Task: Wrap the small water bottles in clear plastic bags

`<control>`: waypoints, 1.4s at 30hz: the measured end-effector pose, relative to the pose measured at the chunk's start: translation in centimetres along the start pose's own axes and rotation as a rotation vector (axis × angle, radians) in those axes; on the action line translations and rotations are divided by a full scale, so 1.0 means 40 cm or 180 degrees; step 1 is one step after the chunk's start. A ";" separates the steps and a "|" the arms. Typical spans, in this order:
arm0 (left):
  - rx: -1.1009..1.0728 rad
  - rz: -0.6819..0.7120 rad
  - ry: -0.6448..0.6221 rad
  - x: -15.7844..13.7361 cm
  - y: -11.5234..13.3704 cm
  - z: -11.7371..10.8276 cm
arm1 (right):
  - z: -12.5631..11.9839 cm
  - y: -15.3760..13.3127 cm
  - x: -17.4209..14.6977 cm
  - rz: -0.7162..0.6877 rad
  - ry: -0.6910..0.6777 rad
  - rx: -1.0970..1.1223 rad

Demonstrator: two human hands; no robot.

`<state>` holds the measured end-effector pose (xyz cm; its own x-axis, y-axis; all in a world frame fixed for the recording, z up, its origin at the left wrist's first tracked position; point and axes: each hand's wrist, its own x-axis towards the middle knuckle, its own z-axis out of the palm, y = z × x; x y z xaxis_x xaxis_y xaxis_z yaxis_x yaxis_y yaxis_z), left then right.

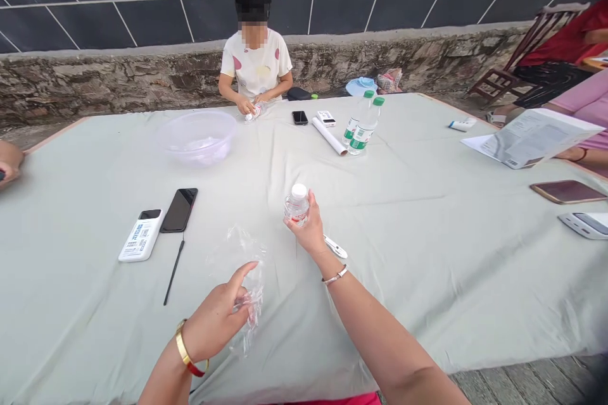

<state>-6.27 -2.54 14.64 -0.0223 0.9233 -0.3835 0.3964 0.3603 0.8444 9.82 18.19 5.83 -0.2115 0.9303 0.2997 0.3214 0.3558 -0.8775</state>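
Note:
A small clear bottle (295,205) with a white cap and red print stands upright in the grip of my right hand (310,228), over the middle of the table. My left hand (218,316) is nearer the front edge, its fingers curled in on a crumpled clear plastic bag (256,291) and its index finger pointing out to the right. The plastic spreads thinly over the cloth beyond that hand. Partly hidden beneath my right wrist lies a slim white tool (336,247), too covered to name.
A translucent basin (197,139) stands at the far left. Left of my hands lie a phone (179,210) and a white power bank (141,237). Tall water bottles (365,130) and a paper roll (329,136) stand farther back. Across the table a person (256,69) handles another small bottle (254,114).

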 end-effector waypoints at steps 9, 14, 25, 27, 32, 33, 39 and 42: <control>-0.1362 0.0317 -0.0290 0.002 0.066 -0.014 | -0.033 -0.211 -0.184 -0.0056 -0.2628 0.1999; -0.1466 0.0171 0.1920 0.043 0.040 -0.051 | 0.011 -0.192 -0.198 0.0394 -0.3595 0.1605; -0.0031 0.0565 0.1130 0.087 -0.020 -0.009 | -0.017 -0.233 -0.165 0.0000 -0.1966 0.0032; -0.0731 0.0414 0.1179 0.086 -0.007 0.010 | -0.004 -0.238 -0.163 0.0187 -0.1550 0.0088; -0.2063 0.0076 0.1915 0.123 0.020 0.029 | -0.005 -0.235 -0.168 -0.0288 -0.2031 0.0310; -0.2215 0.0008 0.2051 0.131 0.017 0.020 | -0.019 -0.223 -0.157 -0.0309 -0.2058 0.0364; -0.2363 -0.0320 0.2468 0.161 -0.031 -0.051 | -0.097 -0.061 -0.018 0.0628 -0.0480 -0.0666; -0.1947 -0.0352 0.2498 0.179 -0.033 -0.064 | -0.074 -0.004 0.025 0.0789 -0.0885 -0.0862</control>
<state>-9.32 3.93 11.74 -0.7176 0.6274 -0.3023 -0.1799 0.2523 0.9508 12.28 19.34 7.37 -0.3255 0.9442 -0.0510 0.6155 0.1706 -0.7695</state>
